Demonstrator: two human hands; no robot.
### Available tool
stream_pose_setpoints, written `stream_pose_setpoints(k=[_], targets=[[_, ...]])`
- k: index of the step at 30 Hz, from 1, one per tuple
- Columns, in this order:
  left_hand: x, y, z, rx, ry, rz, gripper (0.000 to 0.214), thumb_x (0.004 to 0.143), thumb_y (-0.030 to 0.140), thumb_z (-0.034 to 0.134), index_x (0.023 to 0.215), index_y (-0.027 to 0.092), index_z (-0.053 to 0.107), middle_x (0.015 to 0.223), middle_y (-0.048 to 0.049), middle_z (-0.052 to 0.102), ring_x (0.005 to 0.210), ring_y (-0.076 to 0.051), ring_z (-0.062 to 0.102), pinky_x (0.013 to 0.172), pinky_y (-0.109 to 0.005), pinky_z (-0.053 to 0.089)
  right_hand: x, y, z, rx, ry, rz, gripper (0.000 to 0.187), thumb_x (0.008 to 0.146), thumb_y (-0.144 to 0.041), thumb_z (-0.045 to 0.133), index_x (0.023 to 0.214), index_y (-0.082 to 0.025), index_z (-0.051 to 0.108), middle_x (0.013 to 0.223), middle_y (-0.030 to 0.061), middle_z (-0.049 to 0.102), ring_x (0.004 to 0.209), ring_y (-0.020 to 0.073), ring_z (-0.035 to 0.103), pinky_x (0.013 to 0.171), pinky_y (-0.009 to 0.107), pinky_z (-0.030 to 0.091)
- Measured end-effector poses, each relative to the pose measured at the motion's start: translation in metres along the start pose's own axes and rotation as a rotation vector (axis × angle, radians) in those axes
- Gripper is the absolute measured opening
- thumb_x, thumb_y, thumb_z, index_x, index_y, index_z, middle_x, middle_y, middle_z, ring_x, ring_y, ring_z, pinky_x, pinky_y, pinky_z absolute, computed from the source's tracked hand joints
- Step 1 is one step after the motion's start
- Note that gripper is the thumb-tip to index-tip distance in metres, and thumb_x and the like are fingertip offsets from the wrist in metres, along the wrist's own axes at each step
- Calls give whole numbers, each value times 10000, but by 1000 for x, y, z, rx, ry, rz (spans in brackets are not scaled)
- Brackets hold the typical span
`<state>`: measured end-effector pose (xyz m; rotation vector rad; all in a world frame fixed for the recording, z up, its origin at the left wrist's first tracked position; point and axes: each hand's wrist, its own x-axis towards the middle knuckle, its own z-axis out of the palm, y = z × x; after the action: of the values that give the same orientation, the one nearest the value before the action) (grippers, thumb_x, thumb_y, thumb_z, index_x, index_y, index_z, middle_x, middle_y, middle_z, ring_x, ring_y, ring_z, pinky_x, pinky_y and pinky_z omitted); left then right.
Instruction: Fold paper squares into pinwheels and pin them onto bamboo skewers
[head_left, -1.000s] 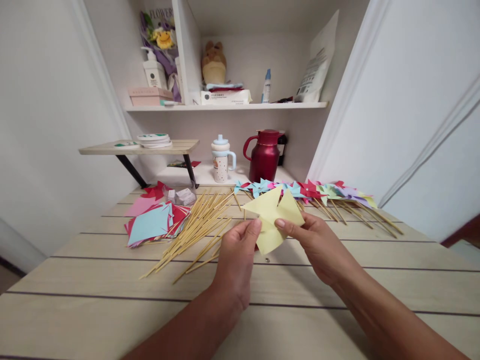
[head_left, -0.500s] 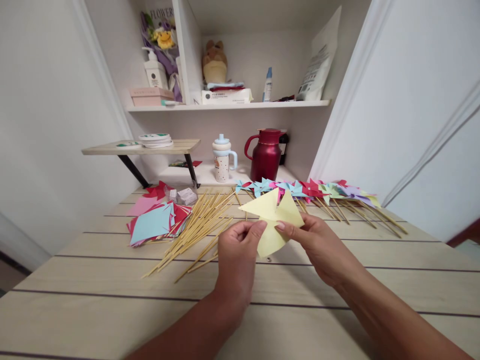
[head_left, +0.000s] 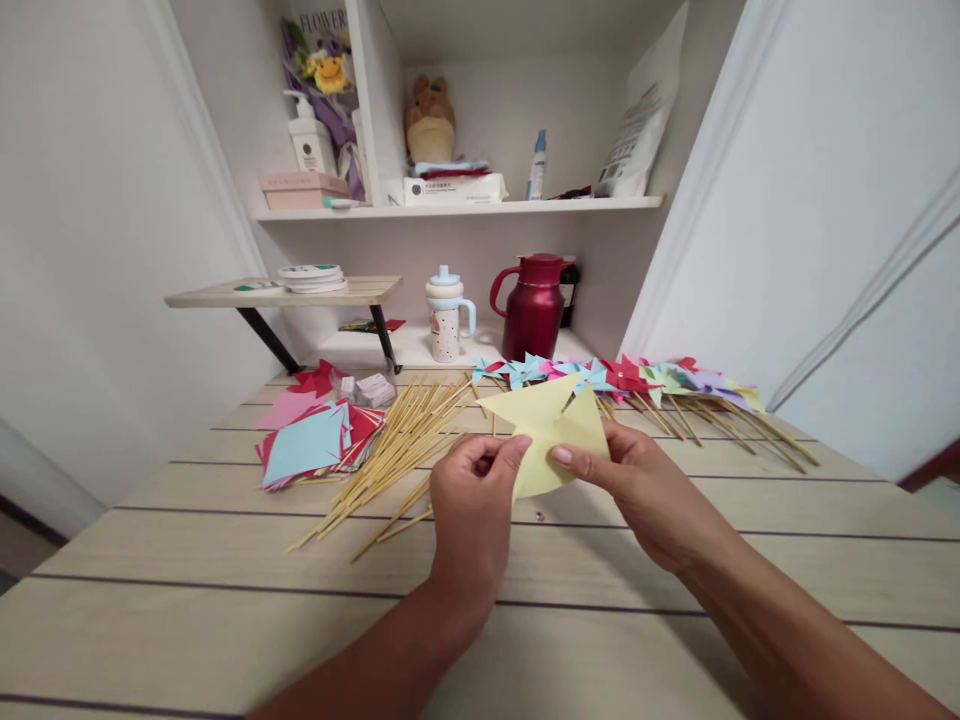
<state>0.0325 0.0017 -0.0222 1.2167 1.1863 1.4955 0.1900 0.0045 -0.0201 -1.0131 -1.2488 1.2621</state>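
Between my hands, above the table, is a yellow sheet of paper (head_left: pixel 551 440) with a slit running in from its upper right corner. My left hand (head_left: pixel 476 500) is closed, pinching the paper's left side between thumb and curled fingers. From the right, my right hand (head_left: pixel 637 485) grips it with the thumb on the near face and the fingers behind, mostly hidden. A small metal fastener (head_left: pixel 539 516) lies on the table just below the paper. Thin wooden sticks (head_left: pixel 397 465) are heaped to the left of my left hand.
Stacked coloured paper squares (head_left: pixel 304 445) and a small clear box (head_left: pixel 367 388) lie at left. Finished paper pinwheels (head_left: pixel 622 376) on sticks line the table's back right. Behind stand a red jug (head_left: pixel 534 308), a cup (head_left: pixel 445 325) and a small raised shelf (head_left: pixel 367 290) with tape rolls.
The yellow paper has flattened; its slit upper flaps now lie closer together, where the gap was wide before. Both hands keep their grip with only slight shifts.
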Motion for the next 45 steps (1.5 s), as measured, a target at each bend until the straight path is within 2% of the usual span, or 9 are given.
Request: stream_pose_setpoints(k=[6, 13, 17, 21, 24, 27, 32, 38, 45], targets=[[3, -2, -1, 39, 16, 31, 251, 776, 358, 708, 627, 166, 645, 617, 11, 589, 605, -123, 497, 580, -243, 406, 0, 0, -1, -6, 3, -47, 416, 738, -344, 813, 1141, -303, 716, 1070, 0, 761, 925, 186, 670, 822, 308, 531], [1, -3, 1, 69, -15, 76, 225, 788, 346, 702, 655, 166, 672, 675, -18, 638, 663, -147, 548, 622, -256, 436, -1, 2, 5, 7, 51, 5, 387, 716, -310, 817, 1083, -213, 746, 990, 46, 782, 901, 230, 689, 805, 342, 533], [3, -4, 0, 41, -50, 35, 257, 790, 375, 710, 646, 166, 665, 656, -17, 624, 657, -151, 552, 629, -261, 443, -1, 2, 5, 49, 58, -2, 387, 727, -319, 811, 1092, -210, 743, 1006, 52, 782, 900, 233, 693, 806, 348, 537], [8, -3, -3, -142, -152, -86, 365, 874, 514, 604, 904, 175, 737, 887, -70, 721, 859, -202, 640, 789, -307, 498, 0, -1, 3, 91, 53, 16, 361, 755, -364, 795, 1080, -217, 741, 1031, 61, 779, 918, 230, 698, 813, 345, 535], [12, 0, -4, -265, -227, -136, 419, 885, 542, 589, 1045, 182, 732, 1053, -95, 734, 1002, -229, 650, 891, -335, 493, 1, -3, 2, 101, 63, 20, 339, 757, -364, 797, 1057, -214, 746, 1020, 62, 781, 909, 222, 703, 807, 332, 536], [12, 3, -3, -328, -289, -199, 409, 839, 533, 659, 1018, 173, 734, 1010, -104, 748, 932, -239, 676, 849, -350, 509, 0, -2, 2, 107, 51, 33, 362, 755, -366, 800, 1080, -214, 742, 1021, 61, 781, 925, 225, 702, 825, 334, 531], [6, 3, -1, -326, -269, -294, 394, 715, 469, 796, 942, 155, 728, 938, -105, 750, 843, -235, 682, 766, -335, 517, -1, 3, 7, 67, 39, 52, 398, 755, -369, 800, 1108, -195, 739, 966, 60, 784, 854, 202, 690, 781, 313, 520], [1, 0, -1, -272, -248, -315, 305, 719, 385, 782, 883, 134, 727, 796, -79, 735, 706, -198, 663, 690, -307, 509, -2, 6, 11, 66, 8, 69, 389, 760, -376, 795, 1105, -205, 741, 964, 48, 783, 836, 175, 677, 755, 279, 512], [0, -1, 1, -321, -176, -337, 292, 696, 349, 803, 859, 121, 720, 793, -79, 740, 701, -191, 669, 685, -297, 505, -2, 6, 13, 31, 14, 86, 433, 739, -407, 797, 1108, -189, 733, 985, 66, 779, 851, 208, 687, 756, 308, 520]])
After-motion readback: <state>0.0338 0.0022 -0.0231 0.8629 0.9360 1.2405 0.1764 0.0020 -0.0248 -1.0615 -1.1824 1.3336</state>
